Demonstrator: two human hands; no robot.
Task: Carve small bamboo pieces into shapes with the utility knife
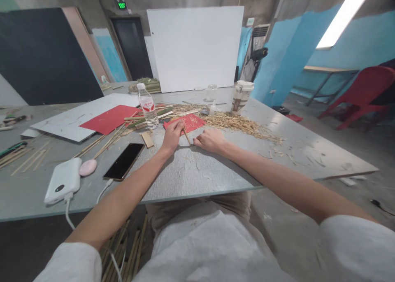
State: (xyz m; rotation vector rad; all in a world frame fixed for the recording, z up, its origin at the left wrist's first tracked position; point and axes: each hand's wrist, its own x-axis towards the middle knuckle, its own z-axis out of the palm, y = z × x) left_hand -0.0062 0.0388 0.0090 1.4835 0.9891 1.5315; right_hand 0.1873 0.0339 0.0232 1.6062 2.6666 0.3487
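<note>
The left hand [173,135] is the nearer one to the stick [187,136]. The stick is thin and slants from that hand's fingertips down and to the right, so its low end is just beside the right hand [212,140]. The left hand pinches the stick. The right hand is curled up, but I cannot tell if it holds anything. Just past both hands, a red sheet [194,122] and straw [247,126] lie on the tabletop [222,173]. A bottle [148,109] stands to the left.

Lit OK w/ bright panel [345,16] upper R, sheen on tabletop [324,158], edges stretched, far detail prob. soft.
</note>
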